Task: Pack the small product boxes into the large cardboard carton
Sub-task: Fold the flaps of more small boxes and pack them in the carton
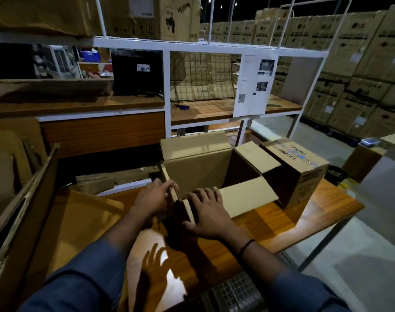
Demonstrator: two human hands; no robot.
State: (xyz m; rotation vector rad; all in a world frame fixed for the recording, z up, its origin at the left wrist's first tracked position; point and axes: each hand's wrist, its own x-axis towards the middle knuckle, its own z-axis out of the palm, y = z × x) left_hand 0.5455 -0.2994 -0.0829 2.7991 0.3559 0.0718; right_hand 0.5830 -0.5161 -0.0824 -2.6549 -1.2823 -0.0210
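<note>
Gripping carton (198, 167) near-left flaps, left hand (152, 197), right hand (209, 216)

The large cardboard carton (198, 167) stands open on a wooden table, plain brown and unprinted on the faces that show. Its four top flaps are spread: the far flap stands upright, the right flap angles up and outward, the near flap (246, 197) folds down toward the viewer and lies almost flat, and the left flap is seen edge-on. The inside is dark and its floor cannot be made out. Just beside its right side stands a smaller sealed product box (302, 167), brown, taped, with "133202" printed on top, touching or nearly touching the carton.
</note>
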